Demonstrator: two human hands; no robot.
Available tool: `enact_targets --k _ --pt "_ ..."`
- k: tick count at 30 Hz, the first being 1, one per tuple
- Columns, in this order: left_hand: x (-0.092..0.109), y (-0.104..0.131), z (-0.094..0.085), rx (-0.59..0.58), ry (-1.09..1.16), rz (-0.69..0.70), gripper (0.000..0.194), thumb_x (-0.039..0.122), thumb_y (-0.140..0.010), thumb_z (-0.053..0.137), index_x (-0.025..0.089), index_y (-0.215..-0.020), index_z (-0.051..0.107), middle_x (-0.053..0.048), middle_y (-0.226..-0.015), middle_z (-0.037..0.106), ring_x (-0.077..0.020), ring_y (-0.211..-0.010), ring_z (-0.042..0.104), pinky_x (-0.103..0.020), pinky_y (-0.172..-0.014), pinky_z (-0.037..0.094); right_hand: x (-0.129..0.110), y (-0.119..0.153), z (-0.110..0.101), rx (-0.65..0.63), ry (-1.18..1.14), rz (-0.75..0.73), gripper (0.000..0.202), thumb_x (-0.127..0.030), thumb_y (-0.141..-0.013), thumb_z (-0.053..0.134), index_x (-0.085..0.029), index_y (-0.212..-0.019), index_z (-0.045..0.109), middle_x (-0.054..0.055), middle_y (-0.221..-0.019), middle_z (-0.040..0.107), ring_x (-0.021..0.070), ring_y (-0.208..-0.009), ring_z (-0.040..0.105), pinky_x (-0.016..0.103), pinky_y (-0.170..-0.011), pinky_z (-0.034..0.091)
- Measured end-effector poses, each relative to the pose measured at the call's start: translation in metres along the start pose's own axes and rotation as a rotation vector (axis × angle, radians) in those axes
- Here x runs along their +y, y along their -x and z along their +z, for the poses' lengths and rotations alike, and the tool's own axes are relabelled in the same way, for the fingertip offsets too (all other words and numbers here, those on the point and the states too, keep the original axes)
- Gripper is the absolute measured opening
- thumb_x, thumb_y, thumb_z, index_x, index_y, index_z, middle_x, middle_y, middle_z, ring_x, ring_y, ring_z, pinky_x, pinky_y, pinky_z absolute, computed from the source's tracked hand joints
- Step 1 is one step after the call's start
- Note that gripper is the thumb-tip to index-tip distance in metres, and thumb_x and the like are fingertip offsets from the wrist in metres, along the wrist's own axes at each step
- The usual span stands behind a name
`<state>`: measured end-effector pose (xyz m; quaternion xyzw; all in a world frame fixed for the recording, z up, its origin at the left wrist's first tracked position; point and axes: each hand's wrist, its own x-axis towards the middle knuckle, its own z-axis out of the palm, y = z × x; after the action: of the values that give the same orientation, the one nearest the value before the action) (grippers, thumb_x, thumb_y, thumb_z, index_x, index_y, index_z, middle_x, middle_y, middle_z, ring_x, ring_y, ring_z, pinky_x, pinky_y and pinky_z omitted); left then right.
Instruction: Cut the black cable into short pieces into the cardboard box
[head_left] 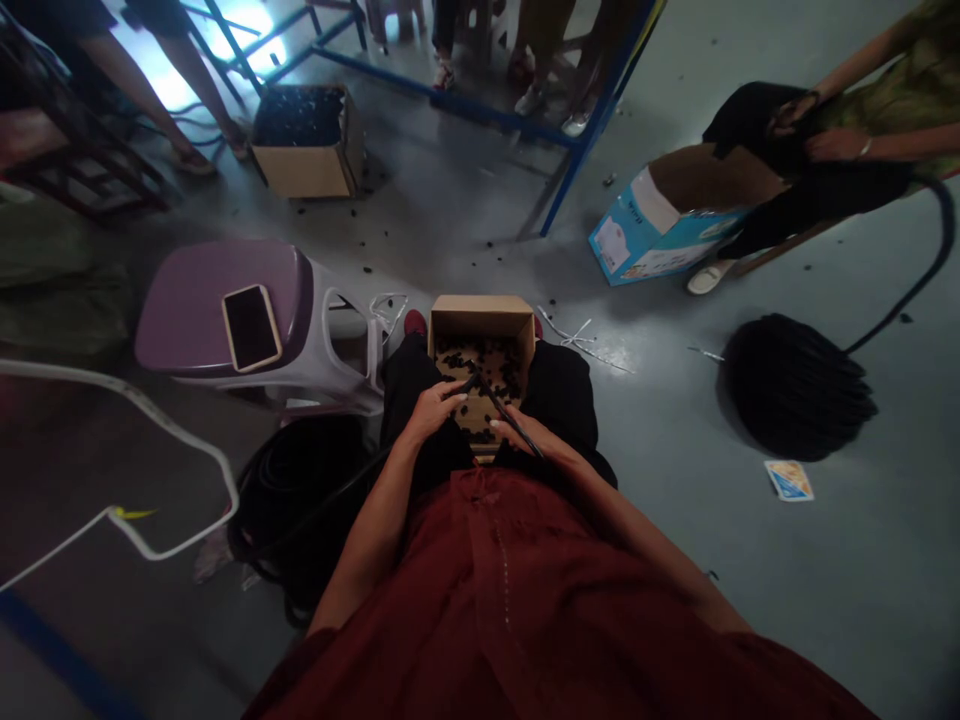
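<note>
Both my hands are over an open cardboard box (480,303) between my knees, with many small black pieces (499,365) scattered inside. My left hand (435,410) has its fingers closed on a short dark strip (471,383), whose end points to the right. In my right hand (519,432) is a thin dark rod (496,402), slanting from the box's middle down past my wrist. Its upper end meets or nearly meets the strip at the left fingertips. Whether the rod is a tool or a length of black tubing, I cannot tell.
A purple-topped stool (187,300) with a phone (251,328) stands left, above a black coil (300,480). Another black coil (795,385) lies right. A co-worker's hands (836,145) hold black material near a blue carton (664,235). A filled cardboard box (304,172) stands ahead.
</note>
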<state>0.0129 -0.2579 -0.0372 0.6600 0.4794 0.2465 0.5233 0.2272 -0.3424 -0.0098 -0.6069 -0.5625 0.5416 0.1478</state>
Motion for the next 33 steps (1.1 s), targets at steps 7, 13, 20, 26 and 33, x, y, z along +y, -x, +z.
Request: enact_targets --k 7,13,20,26,33 --pt "0.007 0.005 -0.005 -0.022 0.139 -0.092 0.041 0.033 -0.077 0.057 0.016 -0.113 0.064 -0.003 -0.084 0.063 -0.0076 -0.056 0.049 -0.019 -0.049 0.04 0.007 -0.002 0.0 -0.074 -0.165 0.032 0.041 -0.053 -0.084 0.043 -0.016 -0.102 0.047 0.006 -0.086 0.059 0.0106 -0.063 0.053 0.026 -0.053 0.049" --pt "0.01 0.004 -0.004 0.004 0.202 -0.139 0.043 0.034 -0.073 0.061 0.015 -0.111 0.065 -0.005 -0.097 0.066 -0.0083 -0.061 0.052 -0.019 -0.05 0.042 0.011 -0.004 0.002 -0.031 -0.083 0.007 0.043 -0.056 -0.083 0.047 -0.018 -0.105 0.048 0.004 -0.088 0.059 0.0115 -0.069 0.056 0.024 -0.057 0.05" --pt "0.009 0.006 -0.002 -0.03 0.18 -0.117 0.041 0.036 -0.075 0.059 0.015 -0.11 0.066 -0.006 -0.092 0.067 -0.0084 -0.059 0.052 -0.019 -0.049 0.041 0.01 -0.016 0.005 0.067 -0.128 0.097 0.045 -0.057 -0.083 0.046 -0.02 -0.108 0.045 0.003 -0.088 0.06 0.0111 -0.063 0.056 0.021 -0.052 0.047" --pt "0.006 0.006 0.001 -0.044 0.134 -0.094 0.039 0.035 -0.075 0.06 0.016 -0.108 0.067 -0.006 -0.091 0.066 -0.0083 -0.057 0.051 -0.019 -0.048 0.04 0.005 -0.02 0.002 0.132 0.014 0.113 0.035 -0.053 -0.084 0.046 -0.021 -0.096 0.051 -0.001 -0.069 0.059 0.0095 -0.052 0.05 0.019 -0.047 0.039" --pt "0.006 0.005 0.001 -0.015 0.147 -0.079 0.04 0.036 -0.076 0.058 0.016 -0.11 0.066 -0.004 -0.087 0.065 -0.008 -0.056 0.051 -0.019 -0.049 0.04 -0.004 -0.006 0.0 0.093 0.071 0.089 0.03 -0.05 -0.084 0.048 -0.02 -0.088 0.054 0.0 -0.066 0.061 0.0105 -0.05 0.052 0.02 -0.046 0.038"
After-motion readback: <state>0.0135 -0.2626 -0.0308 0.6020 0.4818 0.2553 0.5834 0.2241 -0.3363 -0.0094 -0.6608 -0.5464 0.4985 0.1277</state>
